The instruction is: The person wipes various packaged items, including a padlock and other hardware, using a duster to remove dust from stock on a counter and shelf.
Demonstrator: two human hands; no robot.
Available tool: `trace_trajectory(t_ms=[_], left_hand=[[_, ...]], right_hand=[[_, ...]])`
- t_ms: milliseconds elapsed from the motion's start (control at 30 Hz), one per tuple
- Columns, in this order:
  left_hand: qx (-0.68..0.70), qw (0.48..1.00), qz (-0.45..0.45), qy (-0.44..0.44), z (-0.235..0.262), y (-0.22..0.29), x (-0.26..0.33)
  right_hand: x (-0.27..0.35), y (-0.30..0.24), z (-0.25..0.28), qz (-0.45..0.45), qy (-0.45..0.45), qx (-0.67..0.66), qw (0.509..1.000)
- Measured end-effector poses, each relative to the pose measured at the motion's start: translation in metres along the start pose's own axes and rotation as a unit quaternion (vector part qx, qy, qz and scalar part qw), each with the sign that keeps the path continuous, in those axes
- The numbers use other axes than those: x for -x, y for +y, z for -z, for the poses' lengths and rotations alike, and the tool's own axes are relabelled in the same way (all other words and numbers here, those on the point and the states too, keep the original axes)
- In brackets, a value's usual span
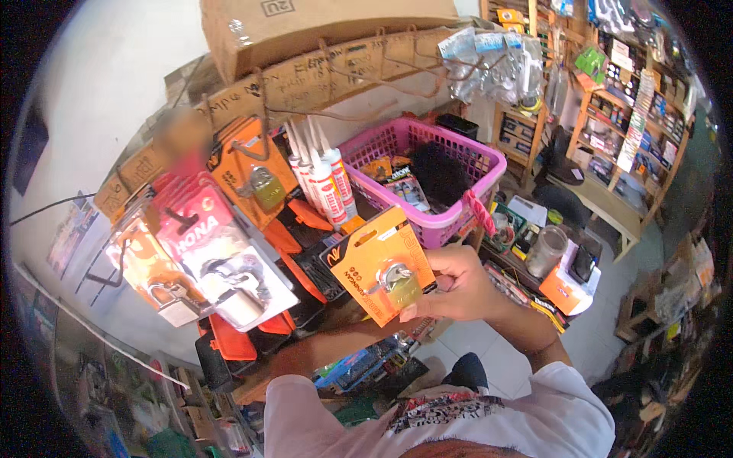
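Note:
A padlock on an orange card (389, 267) is pinched by my right hand (458, 286), its thumb at the card's lower right corner. The padlock has a brassy body and silver shackle under clear plastic. My left forearm (343, 343) reaches across from the left below the card. The left hand itself is hidden there, so its fingers do not show. Left of the card hang another orange-carded padlock (256, 172), a pink-and-white carded padlock (225, 259) and an orange-and-white carded one (160, 275).
White sealant tubes (328, 187) stand behind the card. A pink plastic basket (427, 221) holds packets and a dark bristly item. Black-and-orange bins (298, 282) lie below the hanging cards. Cardboard boxes (321, 38) rise at the back; stocked shelves (618, 114) stand right.

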State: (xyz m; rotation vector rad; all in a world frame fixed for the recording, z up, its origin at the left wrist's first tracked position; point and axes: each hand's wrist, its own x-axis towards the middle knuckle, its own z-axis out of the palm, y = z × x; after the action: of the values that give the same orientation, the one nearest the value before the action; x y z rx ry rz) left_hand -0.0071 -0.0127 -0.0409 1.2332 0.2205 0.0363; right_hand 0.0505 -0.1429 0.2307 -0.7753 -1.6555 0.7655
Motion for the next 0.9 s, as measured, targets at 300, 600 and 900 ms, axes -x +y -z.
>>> trace_trajectory(t_ms=[300,600,900], left_hand=[[-0.018,1.0,-0.017,-0.006,0.01,-0.005,0.007],[-0.008,0.999,-0.033,-0.001,0.005,0.005,0.008],[-0.066,0.998,-0.018,0.003,0.016,-0.02,-0.008]], right_hand=[[-0.067,-0.048,-0.011,0.05,-0.032,-0.176,0.983],[-0.097,-0.037,-0.024,0.066,-0.05,-0.276,0.958],[-0.092,-0.011,-0.034,0.003,-0.019,-0.285,0.958]])
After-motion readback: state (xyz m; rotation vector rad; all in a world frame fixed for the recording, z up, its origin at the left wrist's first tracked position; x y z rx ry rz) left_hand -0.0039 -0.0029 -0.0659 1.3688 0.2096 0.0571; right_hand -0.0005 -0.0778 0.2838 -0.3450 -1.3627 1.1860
